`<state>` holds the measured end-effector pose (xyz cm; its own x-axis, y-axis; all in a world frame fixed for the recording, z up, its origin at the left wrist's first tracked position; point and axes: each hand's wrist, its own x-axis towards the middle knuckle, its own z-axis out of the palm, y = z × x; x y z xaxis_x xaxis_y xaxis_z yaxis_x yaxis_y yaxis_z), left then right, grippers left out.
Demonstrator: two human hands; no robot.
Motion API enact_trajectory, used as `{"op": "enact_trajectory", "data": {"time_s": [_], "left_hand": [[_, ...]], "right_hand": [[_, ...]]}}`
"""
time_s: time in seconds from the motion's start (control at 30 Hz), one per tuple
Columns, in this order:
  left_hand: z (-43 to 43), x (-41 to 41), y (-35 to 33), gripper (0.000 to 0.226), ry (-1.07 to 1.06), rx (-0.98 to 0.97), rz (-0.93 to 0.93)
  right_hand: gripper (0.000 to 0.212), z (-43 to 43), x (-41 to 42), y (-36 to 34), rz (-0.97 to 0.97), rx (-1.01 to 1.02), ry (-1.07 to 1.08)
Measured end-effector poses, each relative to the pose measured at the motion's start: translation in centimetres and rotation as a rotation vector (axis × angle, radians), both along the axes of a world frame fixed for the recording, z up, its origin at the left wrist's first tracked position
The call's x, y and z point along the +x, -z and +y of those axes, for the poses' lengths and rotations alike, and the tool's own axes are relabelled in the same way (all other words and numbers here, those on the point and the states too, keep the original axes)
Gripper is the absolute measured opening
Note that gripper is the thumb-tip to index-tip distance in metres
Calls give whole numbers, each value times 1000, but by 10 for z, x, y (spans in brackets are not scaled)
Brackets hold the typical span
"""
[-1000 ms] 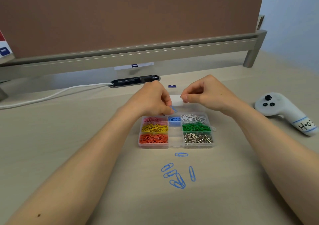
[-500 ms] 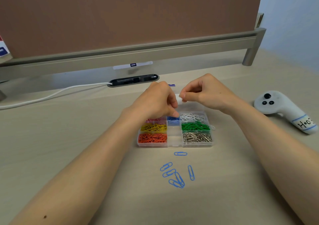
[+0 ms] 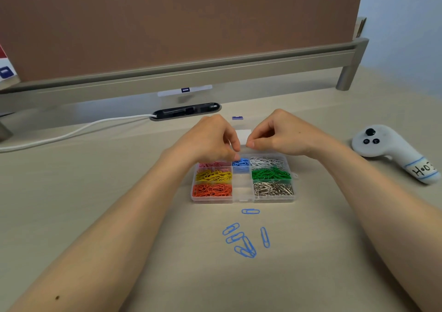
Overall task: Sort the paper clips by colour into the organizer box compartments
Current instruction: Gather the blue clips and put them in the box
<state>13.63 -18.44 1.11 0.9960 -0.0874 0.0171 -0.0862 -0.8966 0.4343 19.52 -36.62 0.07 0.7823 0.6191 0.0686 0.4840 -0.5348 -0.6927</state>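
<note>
The clear organizer box (image 3: 242,199) lies on the desk in front of me. It holds pink, yellow and orange clips on the left, blue clips (image 3: 241,163) in the top middle, and white, green and silver clips on the right. The two lower middle compartments look empty. My left hand (image 3: 210,139) hovers at the blue compartment's left edge, fingertips pinched together with no clip visible in them. My right hand (image 3: 279,132) pinches the translucent white lid (image 3: 243,136) upright behind the box. Several loose blue clips (image 3: 241,242) lie on the desk nearer to me.
A white hand controller (image 3: 392,151) with a handwritten label lies to the right. A black cable port (image 3: 185,111) and a white cable (image 3: 71,132) sit behind the box, below the partition rail (image 3: 191,72). A small blue sticker (image 3: 237,118) is on the desk.
One second ago my left fingertips held a blue clip above the box. They dipped to the blue compartment, and the clip no longer shows in them. My right hand stayed on the lid.
</note>
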Motion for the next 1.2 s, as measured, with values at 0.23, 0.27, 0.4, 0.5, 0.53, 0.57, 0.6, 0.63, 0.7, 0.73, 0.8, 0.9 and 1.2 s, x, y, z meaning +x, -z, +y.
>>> {"op": "enact_trajectory", "data": {"time_s": [0.23, 0.27, 0.4, 0.5, 0.53, 0.57, 0.6, 0.63, 0.7, 0.73, 0.8, 0.9, 1.2], "left_hand": [[0, -49, -10, 22, 12, 0, -6], [0, -60, -10, 23, 25, 13, 15], [-6, -103, -3, 34, 91, 50, 176], [-15, -121, 10, 52, 119, 120, 154], [-18, -125, 13, 55, 122, 123, 139], [-19, -125, 17, 56, 122, 114, 127], [-20, -125, 20, 56, 122, 98, 117], [-21, -125, 22, 53, 123, 77, 109], [-22, -125, 25, 43, 131, 9, 103], [-24, -125, 27, 39, 137, -25, 99], [-25, -126, 28, 33, 141, -59, 90], [-24, -126, 29, 34, 138, -59, 70], [-22, -123, 32, 13, 123, -12, 19]], "right_hand": [[4, -5, -23, -8, -43, -39, -50], [3, -7, -30, -9, -54, -48, -52], [18, -17, -65, -18, -100, -185, -74], [30, -22, -98, -17, -85, -339, -96], [32, -23, -110, -14, -115, -388, -87], [33, -22, -118, -10, -150, -427, -76], [33, -21, -125, -5, -173, -447, -65], [31, -21, -132, -1, -178, -448, -60], [24, -22, -140, 7, -157, -406, -61], [19, -22, -142, 9, -143, -375, -63], [11, -24, -143, 13, -123, -325, -61], [6, -26, -144, 16, -136, -292, -57], [33, -20, -150, 20, -173, -314, 44]]}}
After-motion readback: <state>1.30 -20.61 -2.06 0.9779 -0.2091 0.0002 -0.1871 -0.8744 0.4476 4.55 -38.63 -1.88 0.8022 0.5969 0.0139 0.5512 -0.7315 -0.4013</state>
